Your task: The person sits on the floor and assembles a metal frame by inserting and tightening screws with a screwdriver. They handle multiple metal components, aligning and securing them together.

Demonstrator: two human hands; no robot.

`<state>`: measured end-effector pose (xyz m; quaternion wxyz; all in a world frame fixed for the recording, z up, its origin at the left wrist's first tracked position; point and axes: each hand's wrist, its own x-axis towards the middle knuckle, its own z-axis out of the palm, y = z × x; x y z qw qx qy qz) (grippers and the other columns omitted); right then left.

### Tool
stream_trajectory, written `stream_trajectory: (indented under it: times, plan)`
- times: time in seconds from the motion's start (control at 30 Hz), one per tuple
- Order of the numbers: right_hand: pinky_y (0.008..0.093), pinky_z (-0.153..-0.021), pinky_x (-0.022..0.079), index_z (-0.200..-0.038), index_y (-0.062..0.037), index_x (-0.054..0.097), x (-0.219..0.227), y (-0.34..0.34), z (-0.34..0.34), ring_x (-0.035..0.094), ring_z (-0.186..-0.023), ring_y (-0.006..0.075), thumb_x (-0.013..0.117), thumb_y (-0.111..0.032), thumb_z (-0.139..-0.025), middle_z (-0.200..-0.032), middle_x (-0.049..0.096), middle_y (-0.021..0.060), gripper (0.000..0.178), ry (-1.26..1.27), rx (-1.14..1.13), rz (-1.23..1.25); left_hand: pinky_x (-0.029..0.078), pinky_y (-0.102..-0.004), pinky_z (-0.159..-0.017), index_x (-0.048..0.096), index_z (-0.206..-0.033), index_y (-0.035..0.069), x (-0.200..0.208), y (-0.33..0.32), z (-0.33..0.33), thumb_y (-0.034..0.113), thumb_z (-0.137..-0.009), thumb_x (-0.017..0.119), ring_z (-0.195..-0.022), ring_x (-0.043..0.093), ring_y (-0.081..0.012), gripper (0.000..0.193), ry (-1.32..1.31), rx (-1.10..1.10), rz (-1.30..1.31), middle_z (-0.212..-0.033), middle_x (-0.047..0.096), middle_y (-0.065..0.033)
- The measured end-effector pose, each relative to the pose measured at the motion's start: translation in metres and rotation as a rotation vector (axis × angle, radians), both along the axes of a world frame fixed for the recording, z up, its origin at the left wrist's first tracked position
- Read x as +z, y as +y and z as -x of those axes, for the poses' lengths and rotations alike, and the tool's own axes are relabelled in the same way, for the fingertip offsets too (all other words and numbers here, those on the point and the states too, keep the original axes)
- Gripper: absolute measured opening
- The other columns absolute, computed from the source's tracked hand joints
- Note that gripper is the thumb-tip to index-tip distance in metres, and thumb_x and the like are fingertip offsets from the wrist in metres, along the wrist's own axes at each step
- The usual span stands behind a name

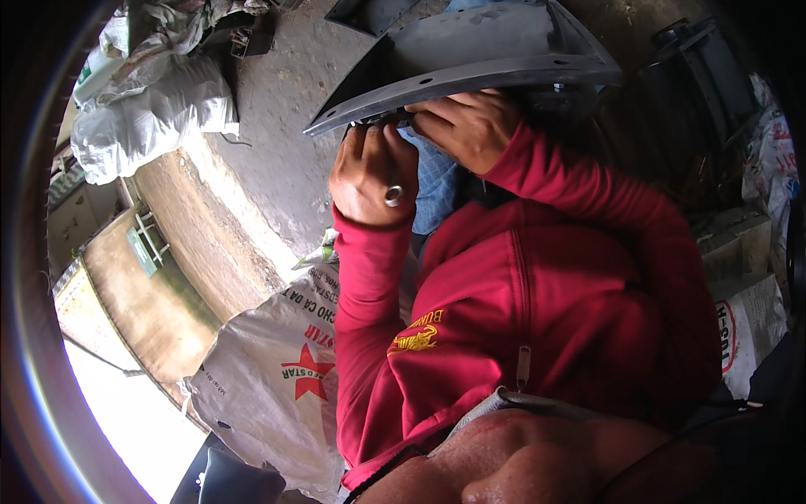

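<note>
A dark grey metal part [495,74] with a curved, drilled flange lies across my lap at the top of the view. Against the flange's near edge, my left hand [374,172] is closed, its fingers curled beside small fittings half hidden there. A shiny silver ring-shaped piece [394,196] shows at the heel of that hand; what it belongs to is hidden. My right hand [474,128] is closed too, with bent fingers tucked under the flange near the left one. Whatever the fingertips hold is out of sight. A small bolt [559,86] shows under the flange on the right.
White plastic sacks [155,118] lie on the concrete floor [281,80] at the far left. Nearer on the left is a printed white sack [260,378]. Dark metal parts [701,76] stand in shadow at the right, with a concrete block [735,244] nearer.
</note>
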<state>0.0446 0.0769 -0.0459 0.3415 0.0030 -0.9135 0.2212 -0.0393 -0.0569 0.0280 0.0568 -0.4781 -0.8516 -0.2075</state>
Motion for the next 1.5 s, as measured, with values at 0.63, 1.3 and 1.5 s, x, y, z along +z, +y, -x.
stream_trajectory:
  times: [0.63,1.3,1.5]
  plan:
    - [0.0340,-0.091,0.044,-0.090,-0.0149,0.065,0.001,0.002,0.001,0.059,-0.103,0.0160,0.058,-0.021,-0.083,-0.103,0.064,-0.0030,0.011,0.017,0.050,0.024,0.056,-0.0382,-0.059,0.066,-0.103,-0.006,-0.045,-0.045,0.045,0.040,-0.104,0.040,-0.070,0.066,-0.0252,0.054,-1.074,0.215,-0.479,-0.077,0.067,-0.0138]
    - [0.0339,-0.091,0.042,-0.092,-0.0161,0.066,0.006,0.008,-0.003,0.058,-0.105,0.0154,0.056,-0.021,-0.085,-0.107,0.065,-0.0038,0.014,0.016,0.025,-0.021,0.046,-0.0398,-0.050,0.066,-0.083,0.002,-0.001,-0.006,0.006,0.008,-0.090,0.064,-0.055,0.059,-0.0323,0.010,-0.029,0.090,-0.051,-0.066,0.059,-0.0126]
    - [0.0339,-0.090,0.043,-0.091,-0.0154,0.066,0.004,0.004,-0.006,0.058,-0.104,0.0160,0.058,-0.021,-0.083,-0.104,0.064,-0.0027,0.013,-0.014,0.053,0.025,0.052,-0.0394,-0.055,0.068,-0.088,0.001,0.000,0.002,0.013,0.010,-0.092,0.059,-0.061,0.064,-0.0340,0.013,-0.008,0.039,0.030,-0.075,0.065,-0.0162]
